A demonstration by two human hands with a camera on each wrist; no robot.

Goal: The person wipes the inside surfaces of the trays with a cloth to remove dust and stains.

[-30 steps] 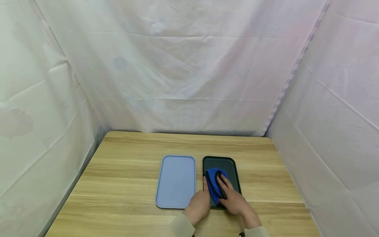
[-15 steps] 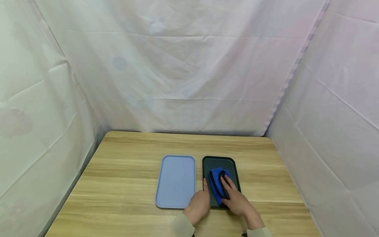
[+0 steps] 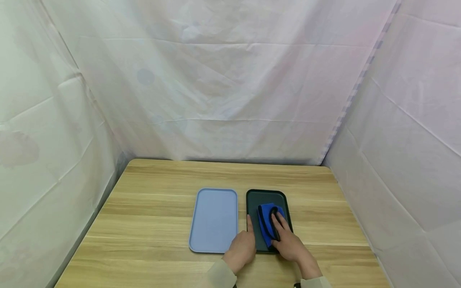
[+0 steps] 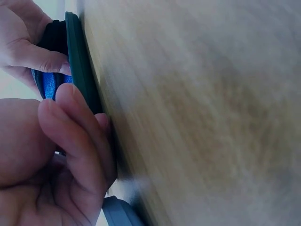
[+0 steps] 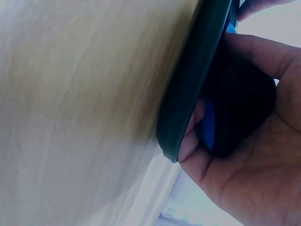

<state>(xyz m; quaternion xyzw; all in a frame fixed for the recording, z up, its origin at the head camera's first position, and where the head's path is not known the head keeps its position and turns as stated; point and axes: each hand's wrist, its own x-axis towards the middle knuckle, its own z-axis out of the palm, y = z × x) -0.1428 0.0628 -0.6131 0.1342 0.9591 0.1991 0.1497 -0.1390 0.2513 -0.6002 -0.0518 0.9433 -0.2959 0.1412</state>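
In the head view, a folded blue cloth (image 3: 267,224) with black edging lies on the dark green tray (image 3: 255,197). My right hand (image 3: 288,242) holds the cloth against the tray, its thumb on the near side and its fingers spread over the top. The right wrist view shows its thumb and fingers curled around the bunched cloth (image 5: 209,125). Along the tray's left rim lies the straight index finger of my left hand (image 3: 242,245). In the left wrist view that hand's other fingers (image 4: 80,150) are bent, with nothing visible between them and the thumb.
A light blue tray (image 3: 214,220) sits just left of the dark one, near my left hand. Both trays rest on a wooden table (image 3: 151,224). White sheets (image 3: 216,80) hang behind the table and at both sides.
My right hand has slid the blue cloth a little to the right across the dark green tray. The left hand has stayed at the left rim, and both trays have kept their places.
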